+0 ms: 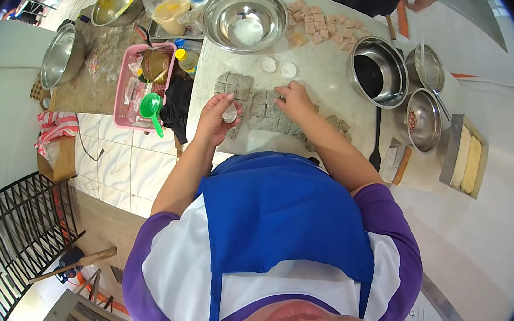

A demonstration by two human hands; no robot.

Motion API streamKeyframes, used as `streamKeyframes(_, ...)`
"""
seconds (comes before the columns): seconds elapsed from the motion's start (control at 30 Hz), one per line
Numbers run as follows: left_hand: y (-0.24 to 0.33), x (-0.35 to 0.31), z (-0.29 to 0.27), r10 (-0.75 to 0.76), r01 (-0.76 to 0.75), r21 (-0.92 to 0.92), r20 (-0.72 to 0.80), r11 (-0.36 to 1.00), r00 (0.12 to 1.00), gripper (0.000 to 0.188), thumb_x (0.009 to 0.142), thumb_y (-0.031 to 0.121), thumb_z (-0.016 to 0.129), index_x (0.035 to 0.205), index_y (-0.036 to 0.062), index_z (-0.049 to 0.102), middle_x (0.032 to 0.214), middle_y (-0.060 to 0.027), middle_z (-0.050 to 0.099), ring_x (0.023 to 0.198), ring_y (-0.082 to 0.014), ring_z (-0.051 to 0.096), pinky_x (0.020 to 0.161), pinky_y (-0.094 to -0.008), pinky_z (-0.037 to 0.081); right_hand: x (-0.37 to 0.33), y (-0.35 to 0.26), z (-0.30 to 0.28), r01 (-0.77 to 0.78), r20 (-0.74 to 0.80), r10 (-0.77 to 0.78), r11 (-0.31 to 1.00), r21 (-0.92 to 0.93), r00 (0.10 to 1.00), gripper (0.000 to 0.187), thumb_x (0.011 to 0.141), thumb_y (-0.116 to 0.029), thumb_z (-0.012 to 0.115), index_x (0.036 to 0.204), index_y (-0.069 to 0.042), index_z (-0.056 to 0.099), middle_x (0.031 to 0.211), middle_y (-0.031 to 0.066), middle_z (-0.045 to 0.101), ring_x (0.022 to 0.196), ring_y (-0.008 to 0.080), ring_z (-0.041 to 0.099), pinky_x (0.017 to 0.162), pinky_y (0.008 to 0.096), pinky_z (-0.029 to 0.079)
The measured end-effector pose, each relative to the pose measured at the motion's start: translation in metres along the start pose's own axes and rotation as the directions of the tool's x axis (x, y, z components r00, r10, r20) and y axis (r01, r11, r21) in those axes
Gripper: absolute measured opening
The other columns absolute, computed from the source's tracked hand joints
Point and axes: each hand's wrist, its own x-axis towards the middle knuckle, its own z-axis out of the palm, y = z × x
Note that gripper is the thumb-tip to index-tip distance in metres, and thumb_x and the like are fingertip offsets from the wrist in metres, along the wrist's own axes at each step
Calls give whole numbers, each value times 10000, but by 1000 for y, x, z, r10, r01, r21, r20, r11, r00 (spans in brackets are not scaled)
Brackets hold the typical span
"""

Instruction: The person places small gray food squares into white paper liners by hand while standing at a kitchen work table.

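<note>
Pinching a whitish disc (pixel 230 114), your left hand (pixel 214 116) lies left of the central grey squares (pixel 270 114). Your right hand (pixel 296 103), half-curled, is nearer; its grip is unclear.

The left forearm (pixel 180 180) reaches forward, leaning slightly inward, and the left hand (pixel 214 117) is half curled, its fingers closed in a grip. The right forearm (pixel 343 154) slants forward and to the left; the right hand (pixel 296 105) is bent, fingers pointing left and angled downward. The two hands are near each other but apart.
</note>
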Motion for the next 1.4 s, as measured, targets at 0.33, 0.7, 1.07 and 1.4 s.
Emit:
streamKeyframes(0.33,4,0,13,-48,95,-183,244,979,968,352,1006,282,371,1260,42,417,1147,-215,582,1027,-342,622,808,-410,578,-10,-21,-9,61,-168,-32,983,173,985,310,779,-222,707,1071,-121,683,980,114,562,976,303,543,857,385,467)
streamKeyframes(0.7,-43,-3,41,-209,231,-29,331,972,920,273,1006,218,359,1199,57,467,1111,-144,559,966,-250,616,784,-371,559,-72,-63,-31,218,-42,-217,909,355,975,146,767,-195,708,866,-88,713,819,88,576,792,258,584,717,371,470)
streamKeyframes(1.07,-42,14,11,-349,323,245,72,914,934,277,939,218,457,1196,135,515,956,-37,600,828,-180,609,663,-360,487,-13,3,-2,-73,-102,71,997,-24,992,294,791,-245,703,1049,-105,681,987,118,591,1009,315,543,900,395,465)
streamKeyframes(1.4,-55,11,13,-352,291,383,96,877,931,333,939,173,491,1272,162,495,1074,-20,561,823,-157,593,688,-347,490,9,8,3,-30,30,24,979,203,999,329,729,-200,754,995,-49,633,966,115,653,872,267,599,814,370,496)
